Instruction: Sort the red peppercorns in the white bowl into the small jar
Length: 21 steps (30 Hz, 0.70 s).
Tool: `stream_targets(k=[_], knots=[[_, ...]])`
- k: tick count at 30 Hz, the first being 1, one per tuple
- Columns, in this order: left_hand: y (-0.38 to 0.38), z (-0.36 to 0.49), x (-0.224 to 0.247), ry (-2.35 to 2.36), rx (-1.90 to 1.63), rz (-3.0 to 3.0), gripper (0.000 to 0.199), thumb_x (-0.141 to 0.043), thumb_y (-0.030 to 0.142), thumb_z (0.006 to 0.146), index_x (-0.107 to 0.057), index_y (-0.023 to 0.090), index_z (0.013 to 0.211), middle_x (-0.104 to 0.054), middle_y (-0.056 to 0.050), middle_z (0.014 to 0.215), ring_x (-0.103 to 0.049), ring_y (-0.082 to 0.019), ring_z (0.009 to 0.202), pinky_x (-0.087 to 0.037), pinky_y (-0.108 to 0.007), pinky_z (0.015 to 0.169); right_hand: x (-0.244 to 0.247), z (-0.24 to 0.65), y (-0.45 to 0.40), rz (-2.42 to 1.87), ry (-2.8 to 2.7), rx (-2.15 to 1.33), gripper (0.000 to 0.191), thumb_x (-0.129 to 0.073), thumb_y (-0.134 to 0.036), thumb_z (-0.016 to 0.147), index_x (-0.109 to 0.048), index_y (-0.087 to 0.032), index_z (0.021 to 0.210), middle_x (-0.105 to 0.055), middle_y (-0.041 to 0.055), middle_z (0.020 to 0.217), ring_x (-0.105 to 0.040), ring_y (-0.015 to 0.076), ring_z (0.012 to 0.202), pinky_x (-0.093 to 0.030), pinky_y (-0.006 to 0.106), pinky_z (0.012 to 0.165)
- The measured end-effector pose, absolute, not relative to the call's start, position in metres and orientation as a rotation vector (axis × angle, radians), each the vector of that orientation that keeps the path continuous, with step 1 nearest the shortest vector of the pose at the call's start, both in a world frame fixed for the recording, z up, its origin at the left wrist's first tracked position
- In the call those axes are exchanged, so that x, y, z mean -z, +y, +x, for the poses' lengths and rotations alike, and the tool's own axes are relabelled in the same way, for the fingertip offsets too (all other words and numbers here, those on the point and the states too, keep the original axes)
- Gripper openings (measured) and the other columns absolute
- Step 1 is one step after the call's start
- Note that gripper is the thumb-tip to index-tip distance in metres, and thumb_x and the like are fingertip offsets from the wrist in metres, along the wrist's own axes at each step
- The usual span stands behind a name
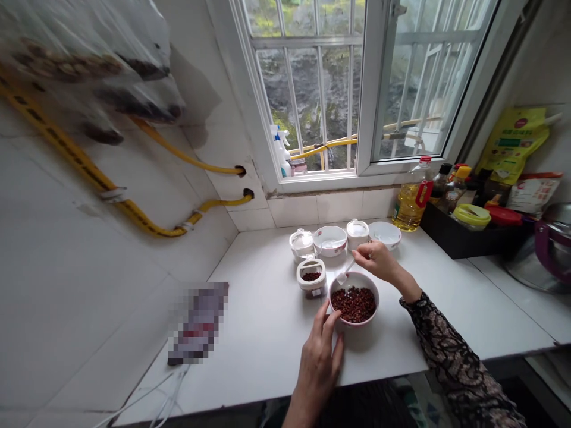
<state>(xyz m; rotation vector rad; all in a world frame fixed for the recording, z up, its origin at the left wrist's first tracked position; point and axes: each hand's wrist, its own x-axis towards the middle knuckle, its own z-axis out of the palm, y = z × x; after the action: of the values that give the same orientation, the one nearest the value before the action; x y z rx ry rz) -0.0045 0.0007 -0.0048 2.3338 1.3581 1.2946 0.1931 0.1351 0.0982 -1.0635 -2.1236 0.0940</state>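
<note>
A white bowl (377, 297) with a pink rim holds dark red-brown peppercorns (354, 304). My left hand (317, 353) rests its spread fingertips against the bowl's left side. Above the far rim, my right hand (379, 259) is closed on the handle of a small white spoon (342, 277), whose head points down and left. Just left of the bowl stands a clear spice jar (311, 284) with a pale lid frame and more peppercorns inside. Behind it are a second lidded jar (302, 244), a white bowl (331, 242), a third jar (357, 232) and another bowl (385, 235).
An oil bottle (407, 205) stands by the window beside a black bin (468, 236) of seasonings. A metal pot (546, 261) sits far right. On the left lie a blurred dark object (198, 327) and white cables (167, 395). Yellow pipes (147, 223) run along the wall.
</note>
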Motion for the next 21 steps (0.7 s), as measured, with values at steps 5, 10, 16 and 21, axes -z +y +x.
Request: stream_targets(k=[5,10,16,21], knots=[[0.0,-0.004,0.004,1.371,-1.303,2.329,0.038,-0.042,0.012,0.093,-0.047,0.021,0.129,-0.047,-0.016,0.142,-0.059,-0.024,0.123,-0.057,-0.034,0.09,-0.086,0.187,0.135,-1.169,-2.274,-0.168,0.039,-0.05,-0.023,0.086,-0.041,-0.017,0.049,-0.045,-0.0038,0.046,-0.029,0.0072,0.047,-0.034,0.028,0.069],[0.0,-0.004,0.006,1.359,-1.28,2.305,0.038,-0.043,0.012,0.094,-0.046,0.022,0.13,-0.045,-0.016,0.144,-0.058,-0.024,0.123,-0.057,-0.033,0.09,-0.083,0.182,0.135,-1.226,-2.197,-0.435,0.041,-0.048,-0.028,0.085,-0.039,-0.018,0.047,-0.038,-0.0046,0.044,-0.027,0.0071,0.047,-0.028,0.025,0.055],[0.001,-0.004,0.009,1.368,-1.288,2.306,0.039,-0.043,0.012,0.094,-0.046,0.022,0.131,-0.044,-0.016,0.145,-0.056,-0.025,0.126,-0.056,-0.036,0.092,-0.085,0.197,0.143,-1.261,-1.999,-0.685,0.04,-0.046,-0.037,0.081,-0.034,-0.02,0.047,-0.035,-0.0038,0.047,-0.03,0.0076,0.047,-0.023,0.024,0.048],[0.0,-0.004,0.007,1.363,-1.286,2.323,0.039,-0.043,0.012,0.094,-0.045,0.021,0.131,-0.045,-0.016,0.144,-0.056,-0.024,0.126,-0.057,-0.035,0.092,-0.084,0.198,0.145,-1.257,-1.976,-0.756,0.039,-0.046,-0.041,0.079,-0.042,-0.019,0.047,-0.038,-0.0034,0.047,-0.031,0.0075,0.046,-0.024,0.024,0.047]])
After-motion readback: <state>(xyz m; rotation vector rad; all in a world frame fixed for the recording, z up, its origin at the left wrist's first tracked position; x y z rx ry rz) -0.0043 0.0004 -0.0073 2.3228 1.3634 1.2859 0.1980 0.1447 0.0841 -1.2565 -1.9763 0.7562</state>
